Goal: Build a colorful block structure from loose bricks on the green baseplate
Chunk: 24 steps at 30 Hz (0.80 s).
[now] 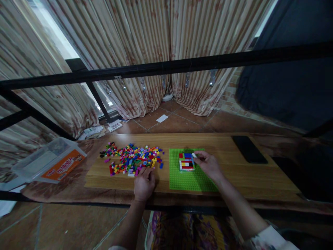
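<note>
Right hand (pixel 207 164): pinching a small white brick (pixel 194 155) between nearly closed thumb and fingertips, hovering at the upper right corner of the brick build (pixel 186 165); not showing clearly whether touching it.
Left hand (pixel 145 183): curling fingers inward at the lower edge of the loose bricks (pixel 135 154), left of the frame's centre; not revealing whether gripping a piece.
Brick build: sitting on the upper half of the green baseplate (pixel 179 182), just right of the frame's centre, showing red, white and blue pieces.
Step in hand: apparently lining up or seating the white brick on the build, judging by the pinch and the position.
Next move: probably calling for matching the brick to the studs beneath, then pressing straight down without shifting neighbouring pieces.
Orange label (pixel 62 166): fronting the clear plastic box (pixel 28 159) at the left of the frame, carrying pale lettering too blurred for reading.
Printed white item (pixel 114 126): lying on the floor, left of centre, bearing dark print too small for making out.
Dark flat slab (pixel 249 149): resting on the wooden tabletop (pixel 218 140) toward the right of the frame, displaying no readable brand.
</note>
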Tool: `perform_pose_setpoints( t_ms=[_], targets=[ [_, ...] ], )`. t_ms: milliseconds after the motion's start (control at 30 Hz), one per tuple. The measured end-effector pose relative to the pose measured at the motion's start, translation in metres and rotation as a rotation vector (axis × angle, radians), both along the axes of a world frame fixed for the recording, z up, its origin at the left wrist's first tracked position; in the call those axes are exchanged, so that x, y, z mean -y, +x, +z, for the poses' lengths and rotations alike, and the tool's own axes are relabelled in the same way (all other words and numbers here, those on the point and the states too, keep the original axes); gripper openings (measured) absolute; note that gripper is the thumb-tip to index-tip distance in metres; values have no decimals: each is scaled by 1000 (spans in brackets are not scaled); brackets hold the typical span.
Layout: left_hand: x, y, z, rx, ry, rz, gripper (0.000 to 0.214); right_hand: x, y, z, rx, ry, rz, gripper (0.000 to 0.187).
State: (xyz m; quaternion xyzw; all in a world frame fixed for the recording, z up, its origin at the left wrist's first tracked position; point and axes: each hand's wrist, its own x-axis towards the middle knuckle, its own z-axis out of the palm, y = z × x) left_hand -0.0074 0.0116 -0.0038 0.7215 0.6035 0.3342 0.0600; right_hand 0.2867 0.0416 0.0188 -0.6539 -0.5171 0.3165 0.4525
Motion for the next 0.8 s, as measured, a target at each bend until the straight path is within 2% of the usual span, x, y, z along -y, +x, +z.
perform_pose_setpoints(
  t_ms=[300, 533, 800],
  targets=[
    [1, 1, -1, -9, -10, -7, 18, -1, -2, 6, 89, -29, 128, 40],
    [1, 1, 1, -8, 3, -7, 18, -2, 8, 12, -15, -75, 213, 46],
    [2, 3, 3, -7, -17, 2, 18, -1, 12, 10, -143, -152, 204, 39]
  ],
)
